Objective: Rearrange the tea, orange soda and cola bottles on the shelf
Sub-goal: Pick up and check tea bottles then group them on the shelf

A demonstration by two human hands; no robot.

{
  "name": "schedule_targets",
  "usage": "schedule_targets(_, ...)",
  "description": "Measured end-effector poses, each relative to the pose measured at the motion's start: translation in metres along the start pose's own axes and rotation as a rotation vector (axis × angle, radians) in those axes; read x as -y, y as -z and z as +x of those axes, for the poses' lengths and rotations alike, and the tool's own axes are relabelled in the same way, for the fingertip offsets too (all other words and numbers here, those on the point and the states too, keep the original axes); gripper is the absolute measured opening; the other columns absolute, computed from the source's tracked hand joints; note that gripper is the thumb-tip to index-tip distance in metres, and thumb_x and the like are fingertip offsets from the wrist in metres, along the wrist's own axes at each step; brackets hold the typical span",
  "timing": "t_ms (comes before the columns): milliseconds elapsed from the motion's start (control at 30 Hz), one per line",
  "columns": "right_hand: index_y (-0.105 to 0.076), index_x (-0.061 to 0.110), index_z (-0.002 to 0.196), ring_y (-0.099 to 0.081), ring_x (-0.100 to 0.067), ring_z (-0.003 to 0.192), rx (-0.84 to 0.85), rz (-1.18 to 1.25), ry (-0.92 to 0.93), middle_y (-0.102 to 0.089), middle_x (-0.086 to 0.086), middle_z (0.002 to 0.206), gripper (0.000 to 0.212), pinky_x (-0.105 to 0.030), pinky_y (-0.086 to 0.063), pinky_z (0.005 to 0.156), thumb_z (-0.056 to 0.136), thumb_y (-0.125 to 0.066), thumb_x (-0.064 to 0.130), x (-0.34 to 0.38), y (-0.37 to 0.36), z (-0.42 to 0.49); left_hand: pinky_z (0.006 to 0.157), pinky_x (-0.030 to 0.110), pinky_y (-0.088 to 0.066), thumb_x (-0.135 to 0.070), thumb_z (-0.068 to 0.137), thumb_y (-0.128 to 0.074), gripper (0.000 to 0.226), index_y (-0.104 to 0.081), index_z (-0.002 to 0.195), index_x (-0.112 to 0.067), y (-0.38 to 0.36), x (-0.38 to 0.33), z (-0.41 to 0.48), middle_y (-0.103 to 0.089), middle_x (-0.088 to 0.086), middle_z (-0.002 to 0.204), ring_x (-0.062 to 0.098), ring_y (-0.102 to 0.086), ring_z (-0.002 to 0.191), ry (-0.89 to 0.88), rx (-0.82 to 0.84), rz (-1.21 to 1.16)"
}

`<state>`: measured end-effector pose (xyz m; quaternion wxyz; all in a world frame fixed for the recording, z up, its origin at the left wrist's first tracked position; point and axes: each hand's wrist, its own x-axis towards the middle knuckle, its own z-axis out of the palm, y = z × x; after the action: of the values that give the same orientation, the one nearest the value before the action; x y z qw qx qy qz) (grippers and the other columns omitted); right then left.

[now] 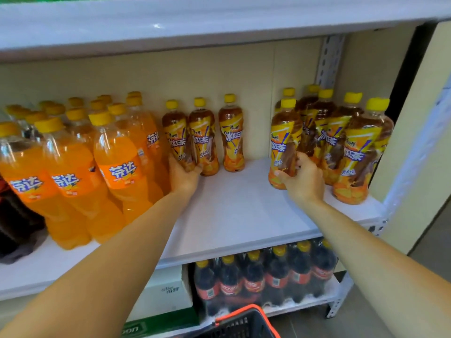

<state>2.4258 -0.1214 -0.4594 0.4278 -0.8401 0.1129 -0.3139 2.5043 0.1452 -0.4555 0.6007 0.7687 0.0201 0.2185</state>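
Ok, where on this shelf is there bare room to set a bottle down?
The shelf is bare across its front middle, between the orange soda bottles and the right tea cluster, and back through the gap right of the three middle tea bottles. Left and right ends are packed.

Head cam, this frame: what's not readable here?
Head view only.
- Dark cola bottles, far left: cut by the frame edge, covered by orange soda bottles.
- Base of the yellow-capped brown tea bottle: hidden by the left hand gripping it.
- Black plastic basket with red rim: cut by the bottom edge.
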Motion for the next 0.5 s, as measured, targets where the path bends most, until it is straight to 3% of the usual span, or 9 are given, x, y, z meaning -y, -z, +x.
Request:
schedule_targets(133, -0.064, 0.014, 0.117, -0.064, -0.039, 0.108, -0.023, -0.089, -0.052, -0.073, -0.012, 0.112, 0.043, -0.047, -0.052, 0.087, 0.081, -0.084, 0.027, 0.001, -0.009, 0.022, 0.117, 0.043, -0.038, -0.018, 0.08, -0.086, 0.087, -0.035, 0.149, -0.022, -0.003, 0.005, -0.008, -0.05, 0.004, 0.149, 0.024, -0.049, 0.138, -0.046, 0.005, -0.04)
schedule_targets(267, -0.062, 0.011, 0.123, -0.062, -0.041, 0.114, -0.043, -0.125, -0.07, -0.071, -0.017, 0.119, 0.045, -0.045, -0.049, 0.09, 0.085, -0.081, 0.025, -0.001, -0.017, 0.034, 0.11, 0.044, -0.047, -0.024, 0.079, -0.086, 0.067, -0.045, 0.129, -0.042, 0.001, 0.009, -0.025, -0.063, -0.007, 0.131, 0.014, -0.061, 0.12, -0.048, 0.021, -0.09)
schedule_targets(333, -0.061, 0.01, 0.125, -0.061, -0.042, 0.115, -0.045, -0.128, -0.074, -0.071, -0.018, 0.119, 0.045, -0.044, -0.047, 0.091, 0.086, -0.08, 0.023, -0.003, -0.02, 0.038, 0.106, 0.042, -0.05, -0.024, 0.079, -0.084, 0.06, -0.049, 0.125, -0.042, 0.006, 0.01, -0.029, -0.065, -0.012, 0.121, 0.007, -0.063, 0.111, -0.039, 0.002, -0.093)
schedule_targets(500, -0.061, 0.007, 0.128, -0.063, -0.04, 0.113, -0.04, -0.066, -0.044, -0.071, -0.016, 0.119, 0.05, -0.041, -0.048, 0.091, 0.084, -0.082, 0.017, -0.016, -0.021, 0.038, 0.109, 0.04, -0.043, -0.018, 0.084, -0.082, 0.081, -0.036, 0.15, -0.021, 0.002, -0.003, -0.008, -0.056, -0.002, 0.141, 0.022, -0.055, 0.13, -0.011, -0.035, -0.039)
